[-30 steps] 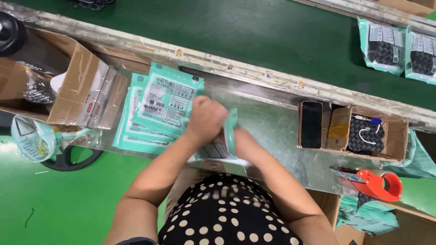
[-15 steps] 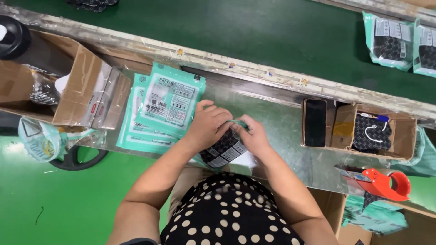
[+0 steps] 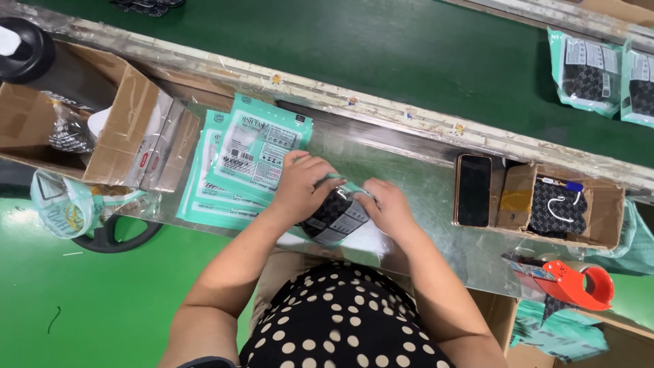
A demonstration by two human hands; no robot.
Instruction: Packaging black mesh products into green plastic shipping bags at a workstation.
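Hands now lower on the pouch [image 3: 335,217], left hand [image 3: 304,185] and right hand [image 3: 386,206] gripping its teal-edged, black-patterned front.

Shiny metal tabletop [image 3: 422,184], teal pouch stack [image 3: 248,160] at 9 o'clock, open cardboard box [image 3: 82,129] far 9, phone [image 3: 473,189] and small box [image 3: 562,208] at 3, red tape dispenser [image 3: 575,285] at 4

Most of the teal pouch [image 3: 337,217] hidden under the left hand [image 3: 304,187] and right hand [image 3: 388,208], its teal top barely showing between them, bagged packets [image 3: 603,68] far right of the hands cut by the edge, dark items [image 3: 146,3] cropped at top.
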